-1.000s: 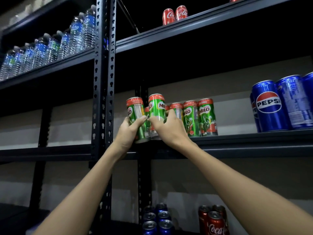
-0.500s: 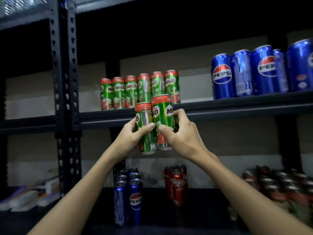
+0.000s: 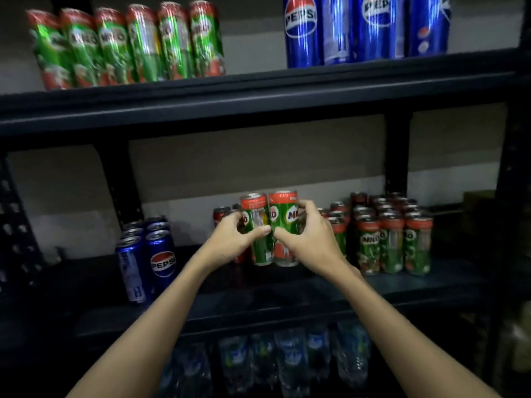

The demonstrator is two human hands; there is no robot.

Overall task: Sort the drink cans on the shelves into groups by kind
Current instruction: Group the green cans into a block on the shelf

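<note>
Here, two Milo cans (image 3: 270,229), left hand (image 3: 232,239) gripping one, right hand (image 3: 309,239) the other.

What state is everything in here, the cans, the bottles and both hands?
Left hand: grips one Milo can, upright.
Right hand: grips the other Milo can, upright.
Milo group: standing, middle shelf.
Pepsi cans: standing, unopened.
Upper Milo row: standing.
Upper Pepsi row: standing.
Water bottles: below, blurred.
</note>
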